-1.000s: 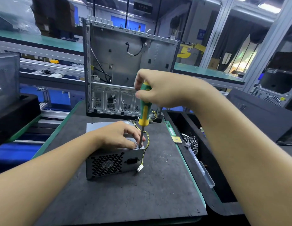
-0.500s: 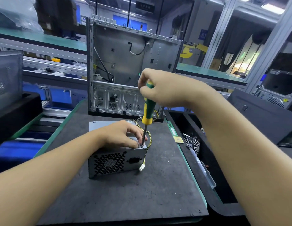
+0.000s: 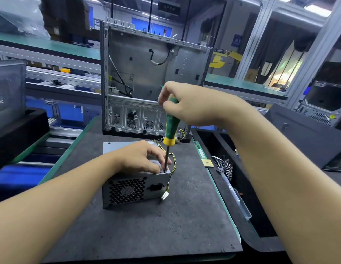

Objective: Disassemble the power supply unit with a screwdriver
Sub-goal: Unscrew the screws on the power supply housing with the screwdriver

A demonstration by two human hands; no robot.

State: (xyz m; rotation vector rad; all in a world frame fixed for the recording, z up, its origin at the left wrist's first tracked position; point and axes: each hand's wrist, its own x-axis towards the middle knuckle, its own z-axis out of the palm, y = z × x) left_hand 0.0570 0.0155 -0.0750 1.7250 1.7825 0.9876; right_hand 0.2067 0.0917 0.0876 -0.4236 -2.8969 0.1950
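Power supply unit (image 3: 127, 189) sits on the dark mat (image 3: 146, 229) just in front of the open computer case (image 3: 156, 73), same spot as a second ago. What differs is the screwdriver (image 3: 172, 124): the broad yellow stripe that faced me earlier has turned out of sight, and now I see green grip with only the yellow collar at the bottom. The tip stays planted on the unit's top, at the near right corner, shaft close to upright. My right hand (image 3: 188, 103) has its fingers and thumb wrapped round the top of the handle, firm hold. My left hand (image 3: 141, 159) lies on the unit's lid as before, fingers bent and pressing down, fingertips right beside the shaft; whether they touch it I cannot tell. Counting now: one unit, one screwdriver, two hands at work, one case behind. On the unit's near face, one honeycomb fan grille (image 3: 125, 191) and one black power socket (image 3: 156, 187). One bundle of yellow and black wires (image 3: 173, 168) loops down the right side, ending in one white connector (image 3: 164, 196) on the mat.
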